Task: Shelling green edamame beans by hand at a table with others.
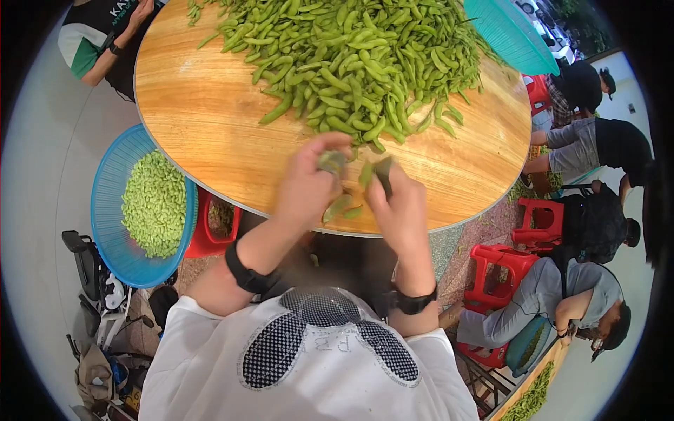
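A large heap of green soybean pods [358,63] covers the far half of a round wood-grain table [210,142]. My left hand [316,168] is over the near part of the table, blurred, with its fingers curled around something green, probably pods. To its right, my right hand [395,197] has a green pod [365,173] at its fingertips and something dark at the thumb or finger, too blurred to identify. Loose pods [337,208] lie near the table's edge between the hands. Left of the table, shelled green beans [155,205] fill the middle of a blue plastic basket [105,210].
The blue basket stands by a red plastic stool [210,226]. A turquoise basket [511,37] is at the table's far right. Another person [121,42] is at the far left; several people and red stools [497,273] are at right. A wheeled vehicle [100,284] stands at lower left.
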`<state>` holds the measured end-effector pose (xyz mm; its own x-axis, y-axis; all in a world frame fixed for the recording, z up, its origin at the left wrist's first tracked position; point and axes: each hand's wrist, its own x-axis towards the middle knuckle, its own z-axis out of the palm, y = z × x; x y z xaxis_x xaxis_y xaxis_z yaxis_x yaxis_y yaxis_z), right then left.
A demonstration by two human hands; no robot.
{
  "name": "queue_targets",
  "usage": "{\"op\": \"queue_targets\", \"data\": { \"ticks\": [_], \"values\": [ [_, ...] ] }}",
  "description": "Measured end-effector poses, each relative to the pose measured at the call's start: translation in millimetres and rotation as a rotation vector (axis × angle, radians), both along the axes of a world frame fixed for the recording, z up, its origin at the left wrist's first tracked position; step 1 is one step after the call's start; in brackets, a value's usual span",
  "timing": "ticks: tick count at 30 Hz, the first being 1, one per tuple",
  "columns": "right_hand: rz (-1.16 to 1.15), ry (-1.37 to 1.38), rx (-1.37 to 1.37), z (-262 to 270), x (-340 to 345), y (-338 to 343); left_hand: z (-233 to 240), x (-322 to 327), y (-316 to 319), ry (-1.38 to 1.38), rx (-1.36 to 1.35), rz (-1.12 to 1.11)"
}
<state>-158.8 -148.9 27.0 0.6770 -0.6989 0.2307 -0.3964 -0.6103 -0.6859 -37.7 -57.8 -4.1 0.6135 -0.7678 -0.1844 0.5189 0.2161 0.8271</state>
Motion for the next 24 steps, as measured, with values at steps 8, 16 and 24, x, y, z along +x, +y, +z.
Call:
{"op": "queue_targets", "data": {
  "ticks": [8,16,24],
  "values": [
    [-0.048,0.218,-0.177,-6.2,18.2,-31.3,8.4,4.2,10.7,0.134,-0.025,-0.162],
    [0.052,-0.245,0.579,-20.1,-0.9,-18.3,11.4,-5.3,-3.1,0.216,-0.022,-0.241],
    [0.24,-0.319,1.215,11.2,-10.7,-1.0,8.5,-6.6,-4.2,0.16,-0.018,-0.116]
  ]
}}
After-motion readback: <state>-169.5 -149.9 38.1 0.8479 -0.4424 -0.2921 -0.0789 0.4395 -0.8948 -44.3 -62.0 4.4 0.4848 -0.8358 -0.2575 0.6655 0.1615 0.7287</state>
